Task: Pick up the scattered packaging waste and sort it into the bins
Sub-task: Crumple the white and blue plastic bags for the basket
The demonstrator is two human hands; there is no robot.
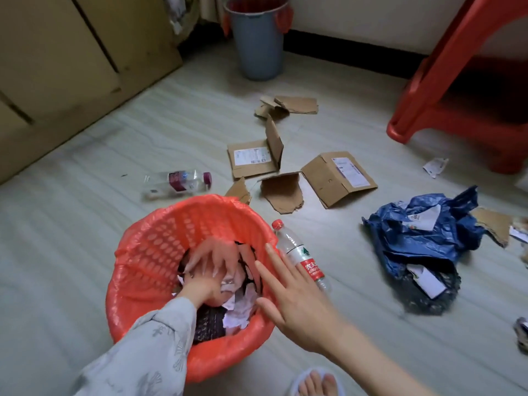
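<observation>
Floor [85,224]: left hand [213,270] inside red bin [143,252], fingers spread, pressing paper scraps [240,310]. Right hand [297,298] flat, released, over rim; bottle [300,252] just beyond fingertips.

Basket [148,252]: perforated plastic, lined with thin glossy red film. Bottles [300,254]: clear glossy plastic. Boxes [340,178]: matt brown cardboard, torn edges. Bag [423,238]: crinkled glossy blue plastic.

- We see a red plastic stool [468,90] at the right.
- We see tan cabinet doors [71,52] along the left.
- We see a bare foot [318,382] at the bottom edge.
</observation>
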